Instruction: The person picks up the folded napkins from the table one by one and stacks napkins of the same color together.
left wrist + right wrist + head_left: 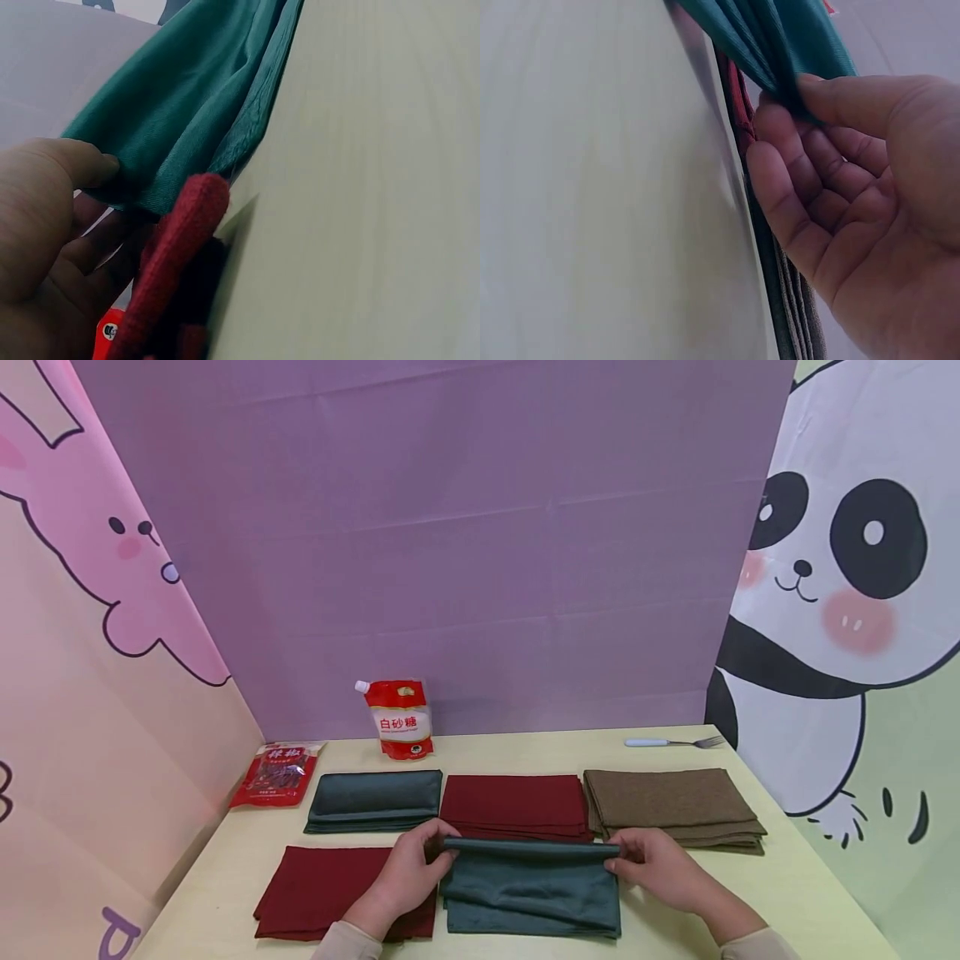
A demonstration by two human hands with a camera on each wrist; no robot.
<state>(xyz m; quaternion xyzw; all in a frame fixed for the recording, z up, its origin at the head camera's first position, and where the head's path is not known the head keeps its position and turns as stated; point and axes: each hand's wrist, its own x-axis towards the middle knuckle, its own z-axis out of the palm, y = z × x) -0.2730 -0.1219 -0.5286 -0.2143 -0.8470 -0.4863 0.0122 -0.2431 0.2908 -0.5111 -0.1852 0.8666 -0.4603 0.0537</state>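
Note:
A dark teal cloth (532,893) lies partly folded at the front middle of the table, its far edge raised between both hands. My left hand (408,877) pinches that edge at its left corner, thumb on top, as the left wrist view also shows on the teal fabric (187,112). At the opposite corner my right hand (660,872) pinches the edge between thumb and fingers; the right wrist view shows the gathered fabric (780,52) there. A folded red cloth (322,885) lies under and beside my left forearm.
Behind are a folded teal cloth (375,802), a second red cloth (513,802) and a folded brown cloth (667,797). Along the back stand a red-and-white sugar pouch (401,722), a red packet (277,777) and a fork (671,742) on the table (525,750).

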